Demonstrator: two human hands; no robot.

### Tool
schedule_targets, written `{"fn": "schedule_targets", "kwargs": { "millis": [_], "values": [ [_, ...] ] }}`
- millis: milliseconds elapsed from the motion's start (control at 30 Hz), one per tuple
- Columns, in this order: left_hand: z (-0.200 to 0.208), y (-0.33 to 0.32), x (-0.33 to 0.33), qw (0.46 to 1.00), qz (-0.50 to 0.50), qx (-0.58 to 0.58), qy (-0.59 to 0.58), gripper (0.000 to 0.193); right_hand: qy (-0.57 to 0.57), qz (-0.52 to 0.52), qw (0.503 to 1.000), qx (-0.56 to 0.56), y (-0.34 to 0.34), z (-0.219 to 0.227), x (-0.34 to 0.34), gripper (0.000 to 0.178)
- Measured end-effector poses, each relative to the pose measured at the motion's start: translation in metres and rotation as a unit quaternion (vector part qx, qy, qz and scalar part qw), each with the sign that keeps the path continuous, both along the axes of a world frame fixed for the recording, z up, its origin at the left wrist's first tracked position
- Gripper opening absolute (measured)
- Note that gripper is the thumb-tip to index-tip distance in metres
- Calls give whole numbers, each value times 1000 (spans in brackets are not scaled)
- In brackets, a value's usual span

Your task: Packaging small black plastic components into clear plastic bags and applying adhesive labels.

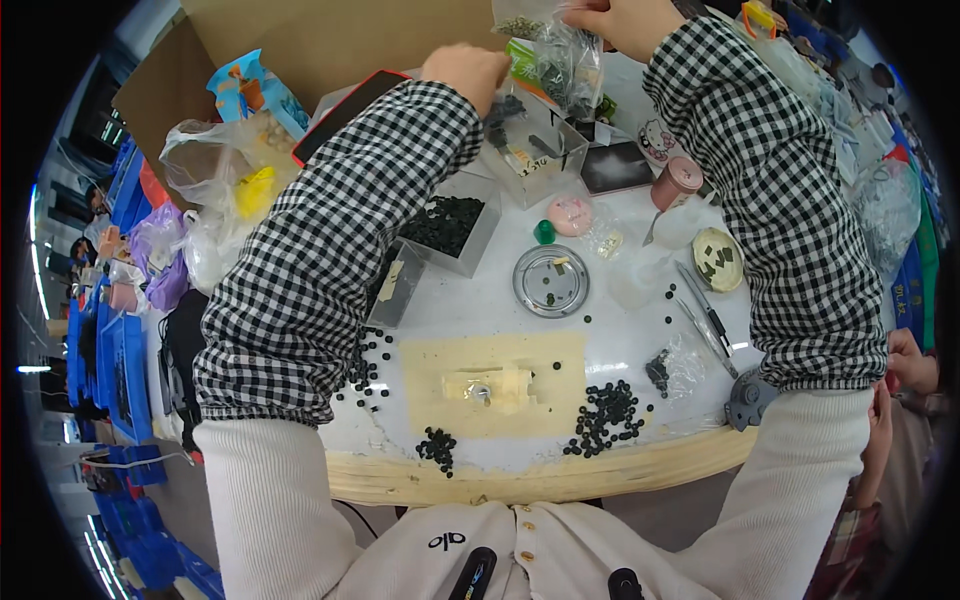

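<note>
Both arms, in black-and-white checked sleeve covers, stretch to the far side of the table. My right hand [625, 25] pinches the upper part of a clear plastic bag [575, 65] with small contents. My left hand [468, 72] is closed beside a green-and-white packet [521, 62]; whatever its fingers hold is hidden. Below the bag stands a clear plastic bin [540, 165] with a label and dark pieces in it. Left of that, another bin is filled with small black parts [445, 225].
A yellow mat [425, 365] lies near the front edge, with loose black parts [605, 418] around it. A round metal dish [551, 281], a pink canister [677, 183], tweezers [705, 325] and a grey tape dispenser [750, 398] are on the table. Another person's hand [912, 362] is at right.
</note>
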State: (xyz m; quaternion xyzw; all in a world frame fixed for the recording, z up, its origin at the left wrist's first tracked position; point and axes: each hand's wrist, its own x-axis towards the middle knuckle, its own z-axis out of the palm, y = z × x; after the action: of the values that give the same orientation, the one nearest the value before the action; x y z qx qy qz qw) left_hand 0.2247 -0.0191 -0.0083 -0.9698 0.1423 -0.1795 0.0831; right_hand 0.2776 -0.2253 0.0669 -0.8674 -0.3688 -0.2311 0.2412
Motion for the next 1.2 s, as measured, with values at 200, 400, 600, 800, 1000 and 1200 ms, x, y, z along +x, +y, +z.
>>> {"fn": "schedule_targets", "kwargs": {
  "millis": [200,400,600,800,1000,1200],
  "values": [
    [-4,-34,12,945,37,-12,325,40,26,-15,1000,4,3,10,-9,16],
    [-26,-47,30,941,22,64,331,39,-8,-33,999,-21,-3,8,-8,15],
    [-31,-29,34,942,29,80,324,38,40,-34,998,-34,-1,15,-20,17],
    [-30,1,37,948,-2,-16,319,37,29,-23,998,-53,4,14,-21,17],
    [16,-3,21,943,-23,-131,306,20,-7,-21,1000,-14,3,9,-7,14],
    [32,27,31,934,-56,-174,306,18,-14,-9,1000,8,5,4,-5,11]
  ]
}}
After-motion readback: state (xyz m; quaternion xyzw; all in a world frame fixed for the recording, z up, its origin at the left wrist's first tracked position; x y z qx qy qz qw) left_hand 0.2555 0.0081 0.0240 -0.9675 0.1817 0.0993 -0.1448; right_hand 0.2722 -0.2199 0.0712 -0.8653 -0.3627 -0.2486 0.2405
